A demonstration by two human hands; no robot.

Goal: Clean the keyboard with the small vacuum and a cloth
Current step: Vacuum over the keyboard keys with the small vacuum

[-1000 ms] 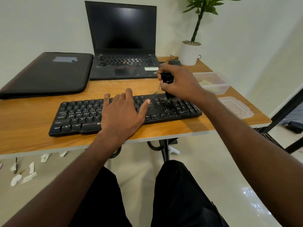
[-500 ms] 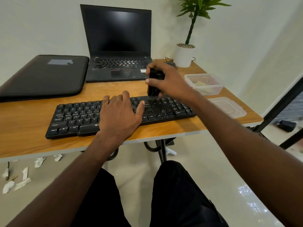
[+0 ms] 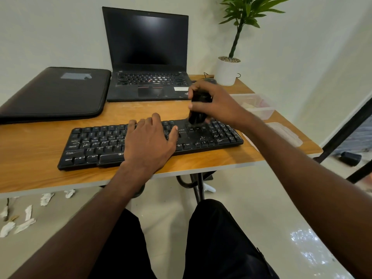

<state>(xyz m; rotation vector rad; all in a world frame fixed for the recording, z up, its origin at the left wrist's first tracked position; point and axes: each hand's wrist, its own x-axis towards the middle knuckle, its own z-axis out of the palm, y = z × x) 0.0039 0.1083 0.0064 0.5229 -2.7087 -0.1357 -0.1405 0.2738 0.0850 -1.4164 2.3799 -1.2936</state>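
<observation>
A black keyboard (image 3: 94, 146) lies across the front of the wooden desk (image 3: 30, 176). My left hand (image 3: 149, 143) rests flat on its middle keys with fingers spread. My right hand (image 3: 217, 103) grips a small black vacuum (image 3: 198, 113), held upright with its lower end on the keys at the keyboard's right part, near the top row. My fingers hide much of the vacuum. No cloth is clearly visible.
An open black laptop (image 3: 149, 57) and a black sleeve (image 3: 54, 93) sit behind the keyboard. A potted plant (image 3: 227, 71) stands at the back right. A clear plastic box (image 3: 259, 107) and its lid (image 3: 285, 135) lie right. Paper scraps (image 3: 24, 218) litter the floor.
My right hand moved the vacuum a little leftward along the keyboard's right part. The left hand stayed flat on the keys. The camera view shifted slightly.
</observation>
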